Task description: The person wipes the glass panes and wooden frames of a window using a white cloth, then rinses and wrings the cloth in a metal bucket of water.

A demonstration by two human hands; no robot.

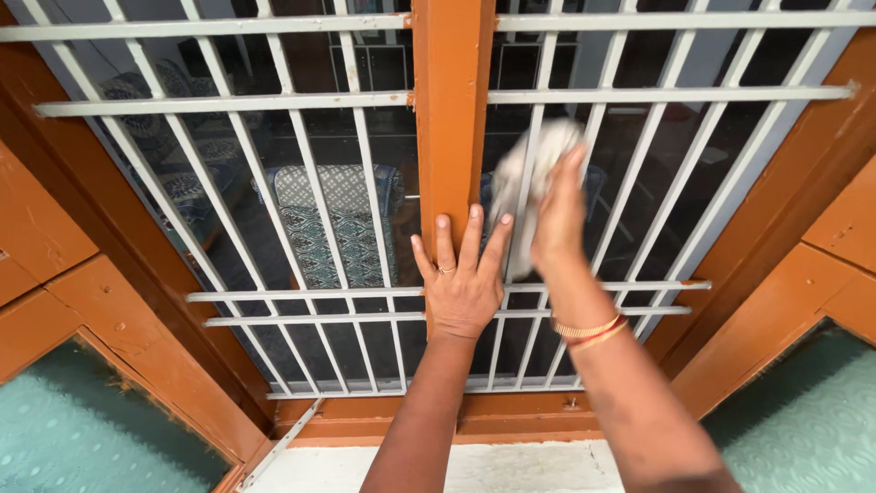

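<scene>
Against the white metal grille [301, 196] of an orange-brown wooden window frame [109, 274], both hands are up at the central upright post [452, 119]. The left hand [461, 283] lies flat, fingers spread wide and straight, its fingertips on the foot of the post and its palm over the two lower horizontal bars; it grips nothing and looks to be bracing the body while the other arm works. A ring shows on one finger. The right hand [557, 215] is just beside it, to the right of the post, pressing a pale grey-white cloth [529, 178] against the vertical bars. Its fingers are curled loosely over the bunched fabric, holding it by pressure against the grille more than by a closed fist; the cloth is blurred, which fits a wiping motion, and its lower end hangs down between the two hands. Gold and red bangles [589, 330] sit on the right wrist. Behind the bars, in a dim room, stand chairs with patterned blue-and-white cushions [333, 228], one near the post's left side and another further left. Below the grille, along the lower edge of the frame, runs a pale stone sill [511, 466], and patterned green glass panes [82, 429] fill the open shutters at the bottom corners. No containers are visible.
</scene>
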